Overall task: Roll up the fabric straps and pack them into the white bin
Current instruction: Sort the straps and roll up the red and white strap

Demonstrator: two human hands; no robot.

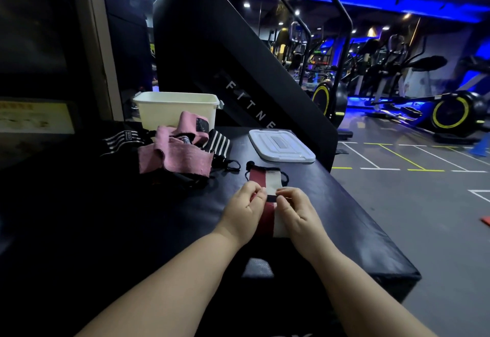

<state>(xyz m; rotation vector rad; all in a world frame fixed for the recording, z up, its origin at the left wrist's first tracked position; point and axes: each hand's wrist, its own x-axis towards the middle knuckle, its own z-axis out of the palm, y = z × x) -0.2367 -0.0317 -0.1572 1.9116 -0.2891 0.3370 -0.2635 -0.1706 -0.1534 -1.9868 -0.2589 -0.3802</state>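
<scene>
**Starting the roll on the striped strap**

The red, white and black striped fabric strap lies flat on the black padded bench top, running from under the wrists away toward the flat white plastic lid; its far end carries a thin black cord loop.

The left hand and the right hand meet over its middle, the fingers of each curled and pinching the cloth at its own side edge.

The strap looks soft, light and limp; it will likely sag or unwind if released, so a hold at both edges with steady tension should keep the coil tight.

The open white plastic bin stands at the far left, behind a loose heap of pink and black-and-white striped straps; a finished roll would have to be lifted over that heap.

The bench's right edge drops to the floor near the right hand; the room lies to the left.
</scene>
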